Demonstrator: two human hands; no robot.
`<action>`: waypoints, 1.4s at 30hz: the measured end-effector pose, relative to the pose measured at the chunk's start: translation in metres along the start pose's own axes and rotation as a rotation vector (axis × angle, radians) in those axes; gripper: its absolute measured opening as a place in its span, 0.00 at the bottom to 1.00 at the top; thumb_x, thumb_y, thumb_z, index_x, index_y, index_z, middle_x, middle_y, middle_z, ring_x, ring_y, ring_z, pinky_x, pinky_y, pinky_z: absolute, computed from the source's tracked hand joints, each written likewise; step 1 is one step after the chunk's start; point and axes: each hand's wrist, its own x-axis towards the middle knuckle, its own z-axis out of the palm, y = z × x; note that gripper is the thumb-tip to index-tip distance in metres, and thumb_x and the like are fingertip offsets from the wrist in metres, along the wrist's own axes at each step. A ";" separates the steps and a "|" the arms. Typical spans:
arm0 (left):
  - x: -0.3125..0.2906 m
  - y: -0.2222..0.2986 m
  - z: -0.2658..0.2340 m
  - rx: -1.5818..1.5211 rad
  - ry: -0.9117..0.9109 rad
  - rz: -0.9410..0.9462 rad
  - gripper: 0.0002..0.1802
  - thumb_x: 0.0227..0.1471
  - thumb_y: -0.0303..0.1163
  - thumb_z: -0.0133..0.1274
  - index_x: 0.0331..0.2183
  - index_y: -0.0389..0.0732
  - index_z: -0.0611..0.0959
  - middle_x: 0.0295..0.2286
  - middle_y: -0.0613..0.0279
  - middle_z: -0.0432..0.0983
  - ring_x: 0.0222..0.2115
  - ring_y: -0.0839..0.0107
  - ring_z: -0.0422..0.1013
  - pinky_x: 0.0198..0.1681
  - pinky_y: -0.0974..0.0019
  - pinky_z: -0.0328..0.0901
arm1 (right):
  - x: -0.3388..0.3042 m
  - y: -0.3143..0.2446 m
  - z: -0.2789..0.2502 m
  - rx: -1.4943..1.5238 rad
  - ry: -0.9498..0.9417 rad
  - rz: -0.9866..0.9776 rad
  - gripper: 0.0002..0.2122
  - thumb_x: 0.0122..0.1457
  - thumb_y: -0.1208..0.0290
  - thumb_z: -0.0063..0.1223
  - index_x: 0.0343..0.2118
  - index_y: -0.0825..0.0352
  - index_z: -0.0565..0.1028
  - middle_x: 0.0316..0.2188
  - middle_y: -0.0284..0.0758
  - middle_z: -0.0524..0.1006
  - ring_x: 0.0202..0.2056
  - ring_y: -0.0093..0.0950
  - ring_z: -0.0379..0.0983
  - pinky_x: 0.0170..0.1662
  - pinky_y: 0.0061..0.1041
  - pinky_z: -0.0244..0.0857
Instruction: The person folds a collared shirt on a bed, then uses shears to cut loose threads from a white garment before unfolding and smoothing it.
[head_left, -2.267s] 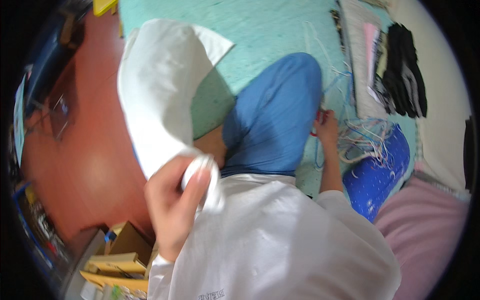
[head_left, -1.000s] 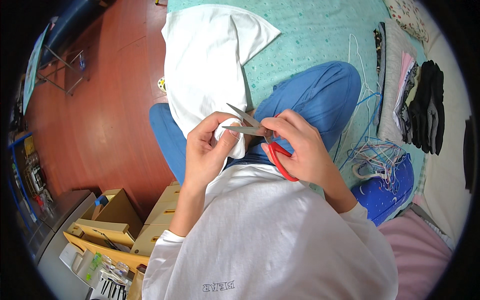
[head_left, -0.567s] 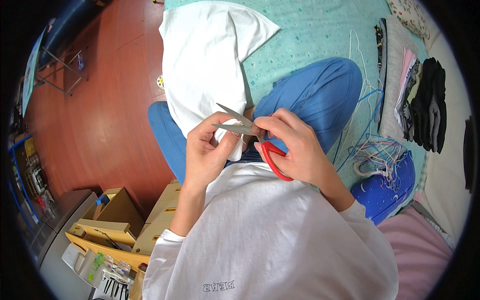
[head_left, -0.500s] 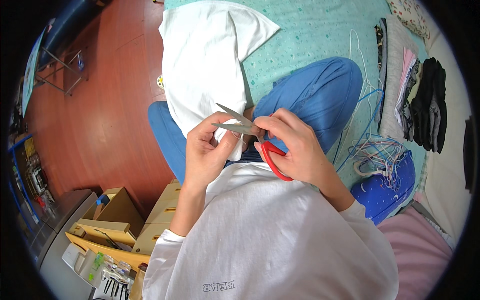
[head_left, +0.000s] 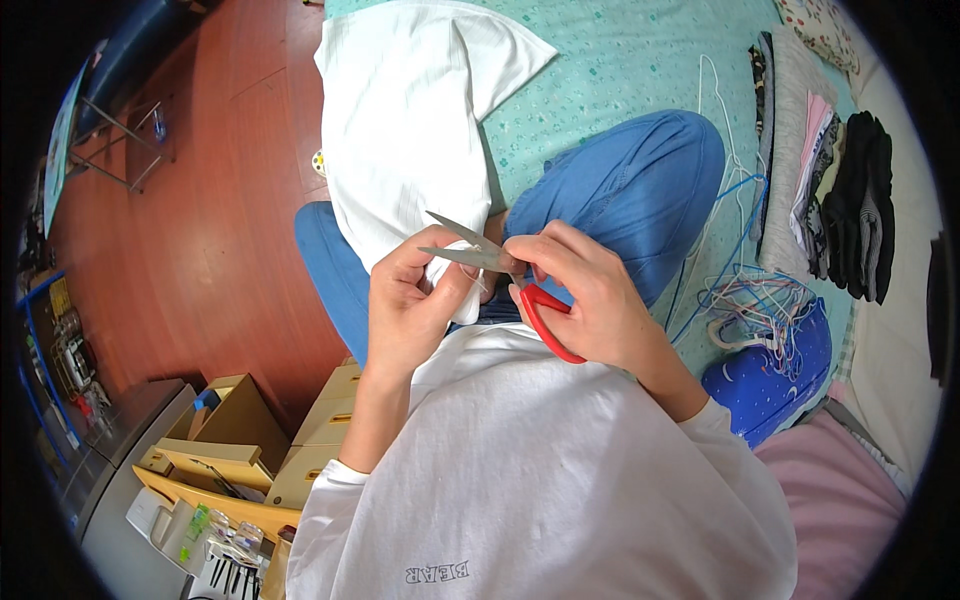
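Observation:
A white garment (head_left: 400, 110) lies over my lap and onto the bed, its near end gathered up in my left hand (head_left: 412, 300). The thumb and fingers of that hand are closed on the cloth. Red-handled scissors (head_left: 545, 322) are in my right hand (head_left: 585, 290), fingers through and around the handles. Their two metal blades stand apart and point left, across the bunched cloth close to my left fingertips. A thin loose thread shows by the cloth near the blades. Exactly what lies between the blades is too small to tell.
I sit with bent knees in blue trousers (head_left: 630, 180) on a teal patterned bedsheet (head_left: 600, 50). To the right lie tangled wire hangers (head_left: 765, 310), a blue cushion (head_left: 790, 385) and folded clothes (head_left: 855, 200). Wooden drawers (head_left: 320, 430) and a reddish floor (head_left: 220, 220) are on the left.
Both hands hold nearly the same pose. The scissors have shifted very slightly left, their blades still apart, and the garment has barely moved.

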 end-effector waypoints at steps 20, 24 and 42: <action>-0.003 0.000 -0.002 0.005 0.028 -0.060 0.08 0.50 0.18 0.49 0.34 0.32 0.80 0.28 0.69 0.76 0.28 0.86 0.67 0.29 0.81 0.60 | 0.004 -0.002 0.008 0.057 0.068 -0.023 0.17 0.44 0.68 0.69 0.35 0.65 0.73 0.26 0.33 0.71 0.27 0.29 0.73 0.29 0.28 0.67; -0.003 0.003 -0.002 -0.004 -0.001 -0.079 0.08 0.50 0.18 0.49 0.35 0.32 0.80 0.29 0.68 0.76 0.27 0.86 0.67 0.29 0.82 0.60 | 0.003 0.000 0.008 0.040 0.067 -0.039 0.17 0.44 0.67 0.69 0.35 0.64 0.73 0.25 0.32 0.70 0.26 0.28 0.72 0.29 0.27 0.67; -0.001 0.002 -0.002 0.006 0.015 -0.040 0.04 0.52 0.20 0.51 0.31 0.32 0.80 0.28 0.65 0.77 0.27 0.83 0.69 0.30 0.79 0.63 | 0.004 -0.003 0.008 0.051 0.052 -0.020 0.15 0.46 0.70 0.67 0.34 0.67 0.73 0.25 0.33 0.72 0.25 0.29 0.73 0.27 0.27 0.67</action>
